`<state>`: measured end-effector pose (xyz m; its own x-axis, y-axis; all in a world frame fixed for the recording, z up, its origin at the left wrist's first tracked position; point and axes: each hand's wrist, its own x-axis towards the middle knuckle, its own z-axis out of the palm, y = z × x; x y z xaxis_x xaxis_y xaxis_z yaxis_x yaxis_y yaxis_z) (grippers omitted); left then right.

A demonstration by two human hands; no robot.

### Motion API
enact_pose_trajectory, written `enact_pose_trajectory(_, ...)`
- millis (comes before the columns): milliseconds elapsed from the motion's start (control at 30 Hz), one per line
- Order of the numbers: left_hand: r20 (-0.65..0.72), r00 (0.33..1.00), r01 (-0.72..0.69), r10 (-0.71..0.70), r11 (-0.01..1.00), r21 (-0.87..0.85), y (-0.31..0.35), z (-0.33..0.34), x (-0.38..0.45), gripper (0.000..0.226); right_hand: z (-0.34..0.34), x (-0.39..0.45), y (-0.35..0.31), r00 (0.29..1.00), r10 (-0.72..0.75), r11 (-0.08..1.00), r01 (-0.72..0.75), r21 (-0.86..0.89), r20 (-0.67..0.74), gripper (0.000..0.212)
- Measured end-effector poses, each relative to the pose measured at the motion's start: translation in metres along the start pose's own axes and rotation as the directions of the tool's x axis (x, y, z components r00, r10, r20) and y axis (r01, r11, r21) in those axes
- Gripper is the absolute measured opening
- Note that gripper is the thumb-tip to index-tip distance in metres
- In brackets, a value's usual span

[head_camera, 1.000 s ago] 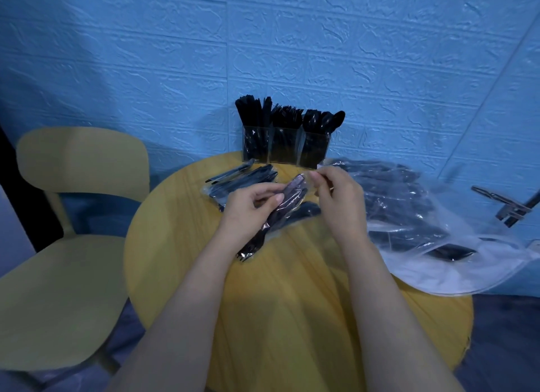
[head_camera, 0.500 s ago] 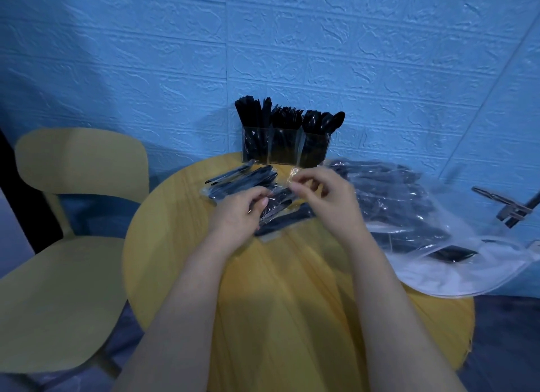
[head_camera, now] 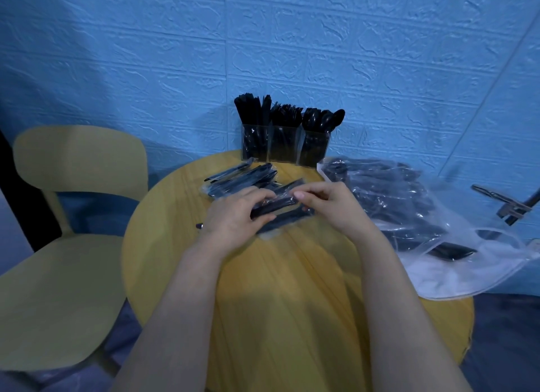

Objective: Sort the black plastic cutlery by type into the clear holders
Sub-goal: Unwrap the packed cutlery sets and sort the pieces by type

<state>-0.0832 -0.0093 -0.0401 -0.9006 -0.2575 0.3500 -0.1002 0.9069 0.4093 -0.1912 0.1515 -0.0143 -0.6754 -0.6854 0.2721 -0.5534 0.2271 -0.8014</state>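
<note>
Black plastic cutlery stands sorted in three clear holders (head_camera: 285, 144) at the far edge of the round yellow table (head_camera: 292, 304), against the blue textured wall (head_camera: 292, 40): knives on the left, forks in the middle, spoons on the right. No brand, label or writing can be read anywhere in the head view. At the table's middle, the left hand (head_camera: 233, 213) grips the near end of a clear-wrapped cutlery packet (head_camera: 273, 206), fingers curled over it, while the right hand (head_camera: 327, 201) pinches its far end between thumb and fingertips. Another wrapped packet (head_camera: 287, 219) lies flat just beneath, touching the table. A heap of wrapped packets (head_camera: 242, 178) sits just beyond the left hand, near the holders. A large clear bag (head_camera: 409, 216) full of more black cutlery covers the table's right side and droops over its rim. Bare tabletop stretches from the hands to the near edge, between the forearms. A pale yellow chair (head_camera: 73, 216) stands close beside the table's left edge.
</note>
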Motion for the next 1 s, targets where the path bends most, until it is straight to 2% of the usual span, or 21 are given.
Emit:
enact_pose_trajectory(133,-0.018,1.000,-0.019,0.020,0.998,0.052,-0.004,0.003,0.002,0.034,-0.001,-0.002,-0.001,0.997,0.033,0.999,-0.035,0.030,0.072,0.015)
enact_pose_trajectory(333,-0.039,0.995,-0.087,0.088,0.996,0.026,-0.005,0.006,0.001,0.035,0.003,-0.003,-0.002,0.986,0.072,0.995,-0.082,0.061,0.152,0.016)
enact_pose_trajectory(533,-0.048,0.993,-0.103,0.104,0.994,0.020,-0.004,0.006,0.000,0.035,0.007,-0.001,0.000,0.990,0.100,0.993,-0.106,0.060,0.103,0.014)
enact_pose_trajectory(700,-0.043,0.998,-0.052,0.052,0.999,-0.014,-0.010,0.005,-0.001,0.036,0.001,-0.001,0.005,0.981,0.191,0.928,-0.167,0.332,-0.042,0.008)
enact_pose_trajectory(767,-0.022,0.999,-0.027,0.026,0.999,-0.020,-0.011,0.003,-0.001,0.038,-0.001,0.001,0.009,0.969,0.227,0.904,-0.170,0.391,-0.103,0.010)
enact_pose_trajectory(1000,0.045,0.999,-0.026,0.026,1.000,0.000,-0.005,-0.011,-0.005,0.042,0.011,-0.003,-0.004,0.985,0.166,0.888,-0.135,0.439,-0.034,0.010)
